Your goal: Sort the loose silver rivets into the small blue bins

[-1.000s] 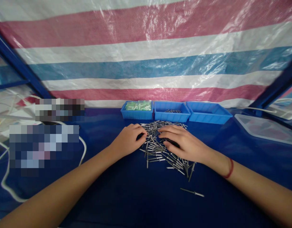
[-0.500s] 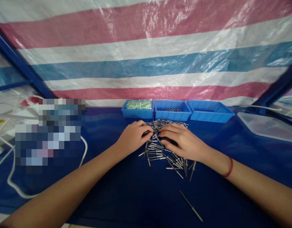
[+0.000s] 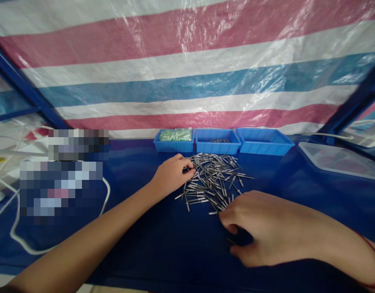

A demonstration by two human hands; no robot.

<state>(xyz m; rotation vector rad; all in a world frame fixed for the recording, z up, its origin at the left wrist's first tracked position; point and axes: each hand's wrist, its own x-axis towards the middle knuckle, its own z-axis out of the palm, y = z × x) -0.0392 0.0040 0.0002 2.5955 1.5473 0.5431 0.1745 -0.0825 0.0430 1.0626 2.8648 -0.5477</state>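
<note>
Silvery rivets (image 3: 213, 171) are lying heaped on the desk (image 3: 157, 252); the left hand (image 3: 173, 173) is touching them, grip unclear, while the right hand (image 3: 267, 228) is arching beside one loose rivet (image 3: 230, 241), fingers parted.

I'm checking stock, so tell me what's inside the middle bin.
A small heap of rivets lies in the middle bin. The front wall hides the near part of its floor, so whether more lie there cannot be seen.
</note>
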